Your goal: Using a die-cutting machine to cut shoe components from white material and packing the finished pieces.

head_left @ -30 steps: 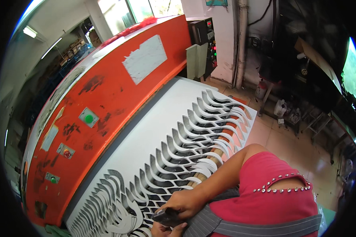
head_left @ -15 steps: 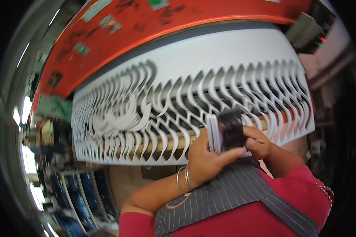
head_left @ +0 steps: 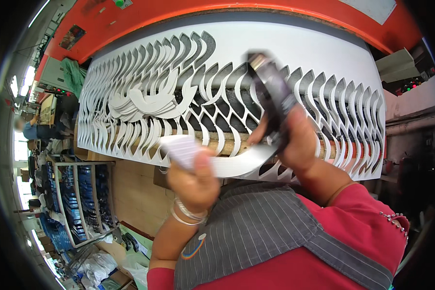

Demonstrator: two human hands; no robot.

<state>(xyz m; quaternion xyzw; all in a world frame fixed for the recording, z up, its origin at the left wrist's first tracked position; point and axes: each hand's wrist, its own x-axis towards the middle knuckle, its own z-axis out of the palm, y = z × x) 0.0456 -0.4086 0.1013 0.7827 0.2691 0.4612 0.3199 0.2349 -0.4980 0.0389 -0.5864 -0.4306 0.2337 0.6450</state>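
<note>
In front of my apron, my left hand (head_left: 194,180) is closed around a stack of white curved pieces (head_left: 179,149) with layered edges. A smooth white curved strip (head_left: 244,164) stretches from beside that stack toward my right hand. My right hand (head_left: 297,140), farther right, grips a glossy dark curved piece (head_left: 274,87) that stands up from it, smeared by motion. Whether the white strip joins the dark piece I cannot tell. Beneath both hands lies a white sheet (head_left: 295,41) cut into rows of wavy shapes. A loose pile of white curved pieces (head_left: 152,102) rests on its left part.
A red machine beam (head_left: 198,13) spans the far side of the sheet. A rack of blue parts (head_left: 84,198) stands at the lower left, with plastic bags (head_left: 99,266) below it. Grey boxes (head_left: 396,66) sit at the right. Another person (head_left: 29,128) is at the far left.
My hands have drawn apart from one dark-topped stack. The left moved left and down with white pieces; the right swung the dark piece upward. The view shifted too.
</note>
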